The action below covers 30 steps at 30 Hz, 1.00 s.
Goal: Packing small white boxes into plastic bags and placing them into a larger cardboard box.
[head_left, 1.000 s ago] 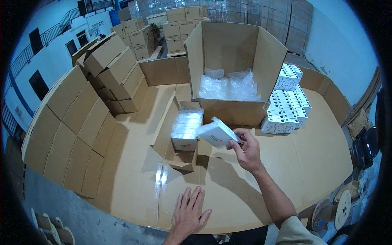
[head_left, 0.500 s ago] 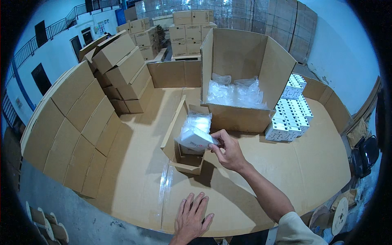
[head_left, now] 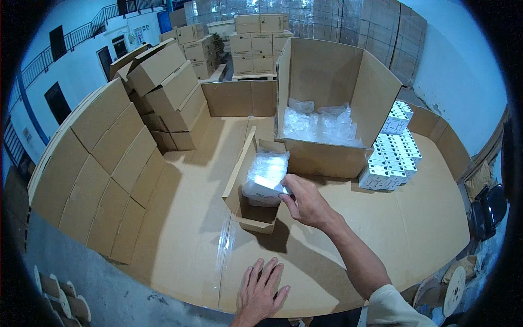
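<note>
My right hand (head_left: 309, 203) pinches the right side of a white box in a clear plastic bag (head_left: 261, 194) between thumb and fingers. That box lies at the mouth of a small open brown carton (head_left: 256, 225), in front of more plastic-wrapped white items (head_left: 269, 159) inside it. The carton's left flap stands up, and some space shows at its near end. Near the table's front edge, my left hand (head_left: 261, 291) rests palm down with its fingers spread, touching only the cardboard surface (head_left: 180, 240).
Behind the small carton stands a large open carton (head_left: 327, 158) holding clear plastic bags (head_left: 321, 122). Stacked small white boxes (head_left: 389, 161) sit to its right. Closed brown cartons (head_left: 103, 169) line the left side, with open-flapped ones (head_left: 169, 90) behind them.
The bagged white box has come down and lies lower and less tilted in the small carton, my right hand still on it. My left hand stays flat; the whole view has shifted slightly.
</note>
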Each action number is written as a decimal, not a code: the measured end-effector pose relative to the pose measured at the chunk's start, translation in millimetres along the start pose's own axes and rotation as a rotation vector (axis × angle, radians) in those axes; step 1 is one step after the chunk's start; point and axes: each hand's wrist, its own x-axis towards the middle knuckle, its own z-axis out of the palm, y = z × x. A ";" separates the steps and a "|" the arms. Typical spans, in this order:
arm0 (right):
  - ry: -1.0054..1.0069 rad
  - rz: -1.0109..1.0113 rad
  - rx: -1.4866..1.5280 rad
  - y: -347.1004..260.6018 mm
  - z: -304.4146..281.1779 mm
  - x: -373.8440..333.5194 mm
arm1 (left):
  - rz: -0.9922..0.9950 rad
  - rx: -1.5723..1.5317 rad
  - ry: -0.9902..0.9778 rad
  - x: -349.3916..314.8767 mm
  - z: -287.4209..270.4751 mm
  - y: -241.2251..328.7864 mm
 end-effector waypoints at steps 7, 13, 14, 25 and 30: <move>-0.087 -0.003 -0.131 0.5 15.7 8.5 | -0.006 -0.023 0.001 -1.1 8.2 -2.2; -0.083 0.007 -0.235 -0.1 26.6 8.4 | -0.013 -0.013 0.000 -2.2 6.2 -2.4; -0.092 0.013 -0.259 0.6 28.1 9.2 | -0.007 -0.008 0.001 -1.9 5.7 -2.3; -0.053 -0.037 -0.465 0.6 44.5 20.0 | -0.006 -0.031 0.023 0.2 4.1 -0.6; -0.144 0.014 -0.499 -3.1 37.2 23.5 | 0.001 -0.025 0.028 -0.8 5.2 -1.2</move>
